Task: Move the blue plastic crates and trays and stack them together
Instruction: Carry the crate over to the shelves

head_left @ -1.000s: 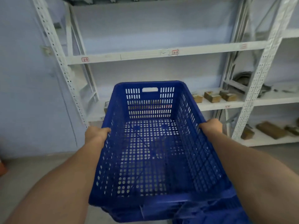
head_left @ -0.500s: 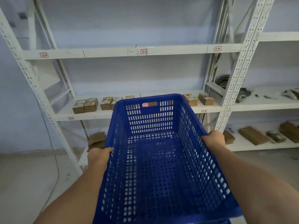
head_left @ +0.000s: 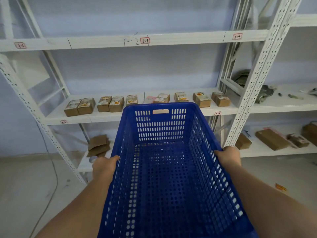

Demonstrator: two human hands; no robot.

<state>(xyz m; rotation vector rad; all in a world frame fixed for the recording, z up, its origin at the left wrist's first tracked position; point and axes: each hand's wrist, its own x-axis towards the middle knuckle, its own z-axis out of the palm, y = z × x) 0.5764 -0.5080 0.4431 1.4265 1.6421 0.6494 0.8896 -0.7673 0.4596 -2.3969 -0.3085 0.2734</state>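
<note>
Holding the deep blue perforated plastic crate (head_left: 164, 169) out in front of me, I have one hand on each long side. My left hand (head_left: 104, 167) wraps the left rim, its fingers (head_left: 115, 158) curled over the edge; my right hand (head_left: 229, 157) clamps the right rim in the same way. The crate is in the air, its far end pointing at the white metal shelving rack (head_left: 257, 79) ahead. It is a rectangular bin of bright blue plastic with a thick plain rim, walls pierced by rows of upright slots, a floor dotted with round holes, and an oblong handle cutout (head_left: 160, 111) high in the far end wall. It looks empty inside. Behind its far rim, small brown cardboard boxes (head_left: 109, 103) stand in a row on the middle shelf.
</note>
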